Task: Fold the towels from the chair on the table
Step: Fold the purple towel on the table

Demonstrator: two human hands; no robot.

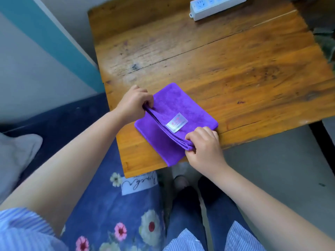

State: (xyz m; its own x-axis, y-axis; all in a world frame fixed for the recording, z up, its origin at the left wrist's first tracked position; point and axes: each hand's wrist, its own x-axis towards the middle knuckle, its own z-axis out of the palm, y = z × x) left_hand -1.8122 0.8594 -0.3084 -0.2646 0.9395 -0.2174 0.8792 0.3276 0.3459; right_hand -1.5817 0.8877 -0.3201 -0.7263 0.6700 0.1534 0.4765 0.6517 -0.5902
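Note:
A purple towel (178, 104) lies near the front left corner of the wooden table (226, 69), partly folded, with a white label facing up on its upper layer. My left hand (133, 103) pinches the layered edge at the towel's far left end. My right hand (205, 144) pinches the same edge at its near end, by the table's front edge. The lifted edge runs between the two hands, above a lower layer that lies flat on the wood.
A white power strip (215, 6) lies at the table's far edge. A blue floral cloth (112, 205) covers a seat at the lower left, with a grey cloth (16, 156) further left. My legs and shoes stand below the table's front edge.

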